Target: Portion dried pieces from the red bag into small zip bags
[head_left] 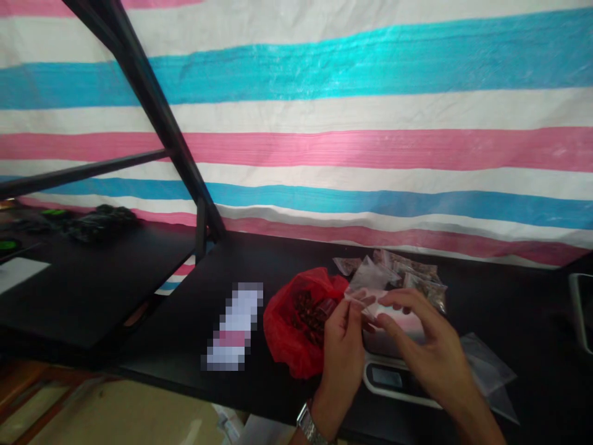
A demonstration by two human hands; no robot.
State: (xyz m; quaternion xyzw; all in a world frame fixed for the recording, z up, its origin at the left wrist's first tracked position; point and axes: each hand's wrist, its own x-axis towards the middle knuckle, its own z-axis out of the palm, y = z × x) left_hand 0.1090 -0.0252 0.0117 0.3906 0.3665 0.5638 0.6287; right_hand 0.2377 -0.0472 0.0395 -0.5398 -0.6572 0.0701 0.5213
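Clear plastic bag is up over the digital scale on the black worktop, right of the red plastic bag. It's tilted, one corner pointing to the far side; long axis looks to run away from the person, exact angle unclear. Left hand pinches its near edge, thumb to fingers. Right hand: thumb and fingers moderately spread at the bag's right side; can't tell if touching.
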